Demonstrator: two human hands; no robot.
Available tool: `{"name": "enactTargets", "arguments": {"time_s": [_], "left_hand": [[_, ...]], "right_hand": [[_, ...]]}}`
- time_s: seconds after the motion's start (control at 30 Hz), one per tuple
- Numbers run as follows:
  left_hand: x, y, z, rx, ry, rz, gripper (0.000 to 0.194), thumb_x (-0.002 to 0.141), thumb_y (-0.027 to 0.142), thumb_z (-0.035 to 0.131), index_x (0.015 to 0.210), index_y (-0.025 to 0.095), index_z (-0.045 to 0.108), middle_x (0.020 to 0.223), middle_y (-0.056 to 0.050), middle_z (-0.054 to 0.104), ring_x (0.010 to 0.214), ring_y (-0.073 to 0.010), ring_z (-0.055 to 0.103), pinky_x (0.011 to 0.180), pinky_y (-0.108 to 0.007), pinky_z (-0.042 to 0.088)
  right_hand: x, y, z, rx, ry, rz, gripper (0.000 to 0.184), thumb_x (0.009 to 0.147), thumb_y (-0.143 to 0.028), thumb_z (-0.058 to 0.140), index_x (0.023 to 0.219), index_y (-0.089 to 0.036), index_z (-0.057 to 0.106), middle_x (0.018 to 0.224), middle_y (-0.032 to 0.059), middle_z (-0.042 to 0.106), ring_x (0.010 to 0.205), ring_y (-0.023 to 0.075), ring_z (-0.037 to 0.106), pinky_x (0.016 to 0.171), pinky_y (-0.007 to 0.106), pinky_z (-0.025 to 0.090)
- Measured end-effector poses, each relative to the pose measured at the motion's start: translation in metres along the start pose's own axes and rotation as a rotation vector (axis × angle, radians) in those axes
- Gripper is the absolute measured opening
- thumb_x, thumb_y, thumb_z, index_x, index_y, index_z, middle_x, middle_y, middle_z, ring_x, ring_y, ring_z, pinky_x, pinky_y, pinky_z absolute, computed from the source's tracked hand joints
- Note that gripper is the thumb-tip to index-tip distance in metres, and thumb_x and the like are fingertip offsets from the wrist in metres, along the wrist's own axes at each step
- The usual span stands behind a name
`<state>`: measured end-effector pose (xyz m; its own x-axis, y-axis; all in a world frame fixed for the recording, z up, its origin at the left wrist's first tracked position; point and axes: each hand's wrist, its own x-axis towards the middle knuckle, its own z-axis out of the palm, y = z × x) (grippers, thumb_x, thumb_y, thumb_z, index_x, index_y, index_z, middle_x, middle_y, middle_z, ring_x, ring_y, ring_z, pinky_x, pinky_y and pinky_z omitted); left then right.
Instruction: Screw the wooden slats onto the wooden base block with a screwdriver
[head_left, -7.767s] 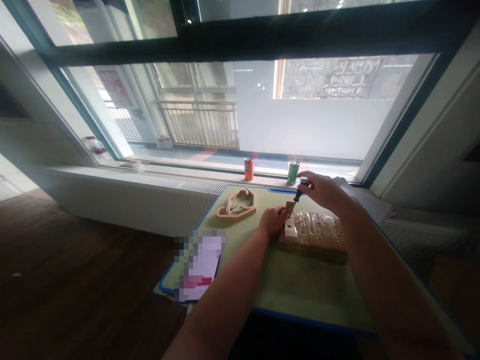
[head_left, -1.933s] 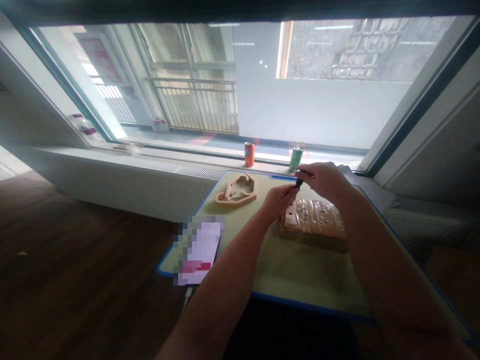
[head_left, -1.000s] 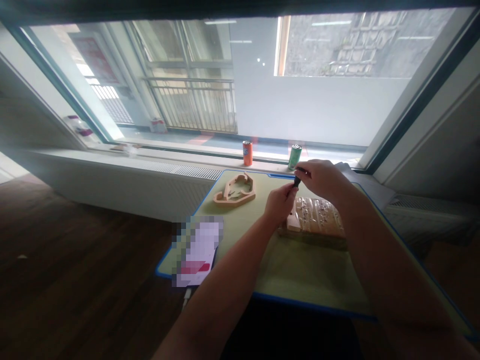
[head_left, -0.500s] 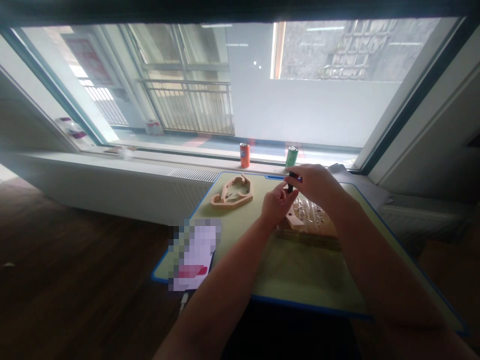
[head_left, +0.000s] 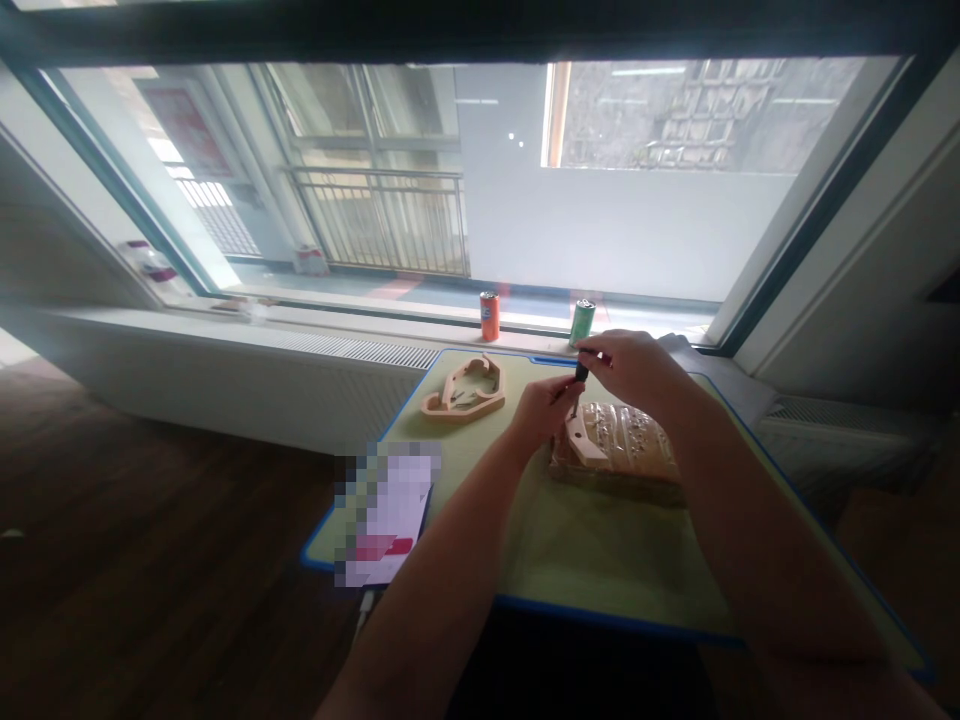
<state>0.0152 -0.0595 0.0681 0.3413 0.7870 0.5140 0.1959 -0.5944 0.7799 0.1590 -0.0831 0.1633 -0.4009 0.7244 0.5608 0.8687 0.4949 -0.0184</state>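
A screwdriver [head_left: 581, 372] with a black handle stands nearly upright, its thin shaft pointing down at a pale wooden piece [head_left: 583, 444] with a dark hole. At the top of the handle, the fingers of my right hand [head_left: 626, 362] are closed. My left hand [head_left: 544, 408] pinches lower down, around the bottom of the handle. Beneath, the wooden piece lies on a brown package [head_left: 637, 440] wrapped in clear film. Whether the tip sits on a screw is too small to tell. Left of my hands rests a wooden frame [head_left: 465, 390] of curved parts, with small metal bits inside it.
The green table [head_left: 600, 560] has a blue rim. A phone [head_left: 397, 510], partly pixelated, lies at its left edge with a white cable [head_left: 365, 605]. On the windowsill stand an orange can [head_left: 490, 316] and a green can [head_left: 583, 322]. Grey cloth [head_left: 697, 360] lies at the right.
My left hand has shifted slightly down and left, uncovering more of the wooden piece and the screwdriver's shaft. My right hand stays at the handle's top. The view has tilted slightly.
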Motion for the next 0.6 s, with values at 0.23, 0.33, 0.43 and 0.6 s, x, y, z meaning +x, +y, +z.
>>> {"name": "enactTargets", "arguments": {"time_s": [0.23, 0.33, 0.43, 0.6], "left_hand": [[-0.0002, 0.0001, -0.0008, 0.008, 0.007, -0.066, 0.035, 0.073, 0.047, 0.057, 0.083, 0.014, 0.063, 0.056, 0.004, 0.043, 0.052, -0.0069, 0.034, 0.050, -0.020, 0.028], [-0.0006, 0.0027, -0.0027, -0.051, -0.080, -0.035, 0.035, 0.080, 0.045, 0.048, 0.076, 0.013, 0.061, 0.059, 0.003, 0.044, 0.054, -0.0072, 0.035, 0.051, -0.020, 0.029], [-0.0015, 0.0037, -0.0054, -0.069, -0.094, -0.022, 0.034, 0.078, 0.044, 0.051, 0.073, 0.012, 0.060, 0.058, 0.003, 0.043, 0.054, -0.0068, 0.034, 0.050, -0.020, 0.028], [-0.0011, -0.0002, -0.0078, -0.043, -0.017, -0.035, 0.035, 0.074, 0.046, 0.057, 0.077, 0.012, 0.063, 0.057, 0.004, 0.043, 0.053, -0.0064, 0.033, 0.050, -0.020, 0.027]], "right_hand": [[-0.0002, -0.0002, -0.0007, -0.130, -0.009, 0.115, 0.044, 0.080, -0.055, 0.048, 0.069, -0.016, 0.064, 0.062, 0.0051, 0.060, 0.056, 0.0146, 0.049, 0.051, 0.027, 0.027], [-0.0013, -0.0015, -0.0006, -0.033, -0.009, 0.060, 0.033, 0.082, -0.046, 0.050, 0.082, -0.017, 0.066, 0.072, 0.0045, 0.064, 0.061, 0.0143, 0.052, 0.055, 0.026, 0.031], [-0.0009, -0.0028, 0.0009, -0.010, -0.043, -0.020, 0.028, 0.084, -0.038, 0.048, 0.078, -0.018, 0.067, 0.070, 0.0029, 0.063, 0.061, 0.0133, 0.052, 0.057, 0.025, 0.032], [0.0001, -0.0065, 0.0025, -0.123, -0.043, 0.019, 0.044, 0.084, -0.051, 0.044, 0.067, -0.017, 0.066, 0.061, 0.0044, 0.059, 0.057, 0.0148, 0.051, 0.054, 0.027, 0.030]]}}
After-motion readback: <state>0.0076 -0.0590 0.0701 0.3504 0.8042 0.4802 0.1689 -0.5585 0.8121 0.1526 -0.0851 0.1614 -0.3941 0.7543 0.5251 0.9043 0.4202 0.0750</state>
